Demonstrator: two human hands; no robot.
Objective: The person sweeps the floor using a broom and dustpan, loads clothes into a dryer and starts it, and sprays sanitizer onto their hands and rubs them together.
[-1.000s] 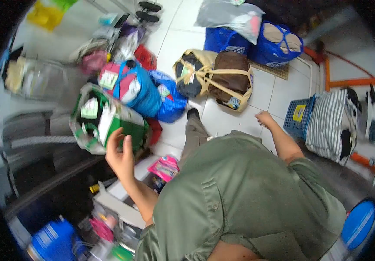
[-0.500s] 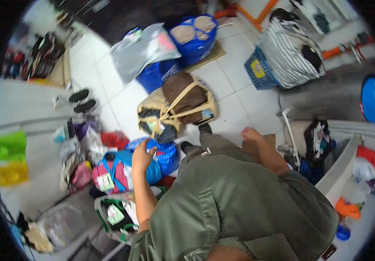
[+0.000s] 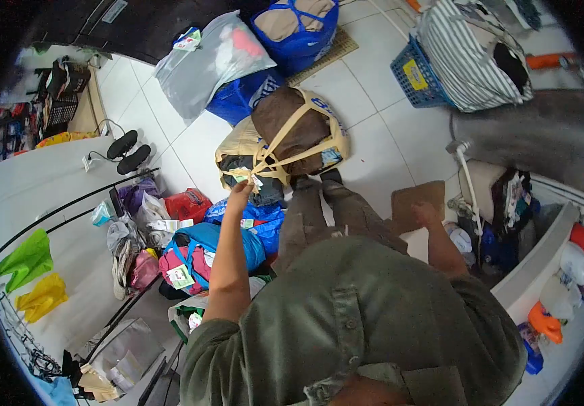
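A pale yellow bag stands on the floor before my feet, its straps tied over a dark brown bundle and dark grey cloth. My left hand is at the knotted straps on the bag's near left side, its fingers closed on a strap end; a small paper tag hangs beside them. My right hand is low on the right, in front of a brown board. Its fingers blend into the board, so I cannot tell whether they touch it.
A blue bag with a grey plastic sack, and another blue bag, stand behind. A blue basket holds striped cloth. Several stuffed bags, among them a red bag, crowd the left. Black shoes lie beyond.
My left hand has moved forward and right to the bag's knotted straps and closed there. My right hand has shifted outward to the right. The view has also shifted.
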